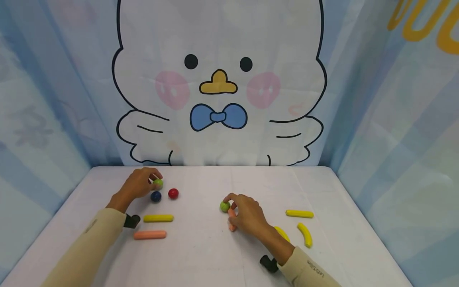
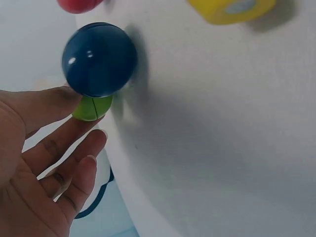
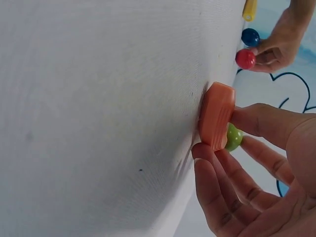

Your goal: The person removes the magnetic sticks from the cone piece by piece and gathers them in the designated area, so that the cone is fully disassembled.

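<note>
At the back left of the table my left hand (image 1: 138, 184) pinches a green ball (image 1: 158, 183) between thumb and index finger. Close in front is a dark blue ball (image 2: 99, 59), which partly covers the green one in the left wrist view. A red ball (image 1: 173, 193) lies to the right. Near the middle, my right hand (image 1: 249, 213) holds an orange stick (image 3: 216, 116) between thumb and fingers. A second green ball (image 3: 233, 137) sits just beyond that stick, by the right index fingertip; whether they touch I cannot tell.
A yellow stick (image 1: 158, 218) and another orange stick (image 1: 150, 235) lie front left. On the right are a yellow stick (image 1: 299, 214), a curved yellow piece (image 1: 305, 235) and another yellow piece (image 1: 282, 232) partly behind the right wrist. Printed curtains (image 1: 218, 143) border the white table (image 1: 201, 255).
</note>
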A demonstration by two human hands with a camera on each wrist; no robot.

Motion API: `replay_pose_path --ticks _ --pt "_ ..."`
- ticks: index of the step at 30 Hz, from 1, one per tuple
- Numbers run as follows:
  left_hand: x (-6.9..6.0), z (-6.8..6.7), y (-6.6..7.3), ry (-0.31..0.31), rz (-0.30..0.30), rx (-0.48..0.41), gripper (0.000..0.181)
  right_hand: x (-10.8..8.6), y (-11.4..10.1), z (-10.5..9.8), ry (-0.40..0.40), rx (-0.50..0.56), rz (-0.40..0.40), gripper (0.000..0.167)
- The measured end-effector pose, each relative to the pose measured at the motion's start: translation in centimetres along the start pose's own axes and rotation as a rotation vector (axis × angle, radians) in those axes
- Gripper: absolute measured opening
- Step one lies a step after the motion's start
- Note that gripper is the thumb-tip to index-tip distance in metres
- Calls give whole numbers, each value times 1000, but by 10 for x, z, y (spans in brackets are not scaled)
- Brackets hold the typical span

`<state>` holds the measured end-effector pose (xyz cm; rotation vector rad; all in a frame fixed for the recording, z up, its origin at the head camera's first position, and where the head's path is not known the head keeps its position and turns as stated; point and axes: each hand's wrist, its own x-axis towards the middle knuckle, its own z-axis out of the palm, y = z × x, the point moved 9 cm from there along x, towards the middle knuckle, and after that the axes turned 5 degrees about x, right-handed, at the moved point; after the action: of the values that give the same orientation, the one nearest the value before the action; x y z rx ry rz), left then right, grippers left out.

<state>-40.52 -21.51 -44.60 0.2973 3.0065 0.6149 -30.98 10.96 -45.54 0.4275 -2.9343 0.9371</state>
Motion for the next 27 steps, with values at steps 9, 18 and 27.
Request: replay_pose_path --ticks 9,18,27 --pt "-2 1 -2 18 5 9 33 1 0 1 2 1 -7 45" --pt "-16 -16 32 176 102 57 37 0 -1 2 2 0 -11 39" --pt "-32 7 105 216 252 76 33 0 0 4 -15 61 -28 36"
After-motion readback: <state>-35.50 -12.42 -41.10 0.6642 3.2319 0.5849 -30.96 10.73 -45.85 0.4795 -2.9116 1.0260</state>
